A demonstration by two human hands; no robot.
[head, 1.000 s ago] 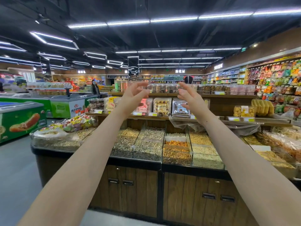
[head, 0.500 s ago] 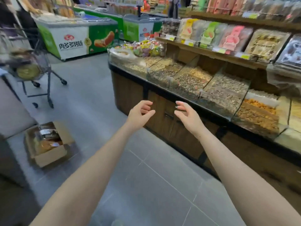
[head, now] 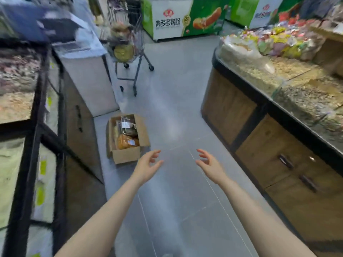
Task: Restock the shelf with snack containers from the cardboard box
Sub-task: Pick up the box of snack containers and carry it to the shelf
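An open cardboard box (head: 126, 155) stands on the grey floor against a cabinet, left of centre. Clear snack containers (head: 127, 133) lie inside it, some with orange-brown contents. My left hand (head: 147, 166) hovers open just right of the box's near corner, holding nothing. My right hand (head: 210, 166) is open too, farther right over the bare floor, palm facing the left one. The wooden display counter (head: 246, 115) with bulk snack bins runs along the right; the shelf above it is mostly out of frame.
A grey cabinet (head: 83, 101) and black-framed bins (head: 35, 127) line the left side. A wheeled cart (head: 130, 52) stands beyond the box in the aisle. Green and white freezer chests (head: 185, 17) close the far end.
My view has swung left and down from the shelf to the aisle floor. Both empty hands dropped from shelf height to near the box, which now lies much closer.
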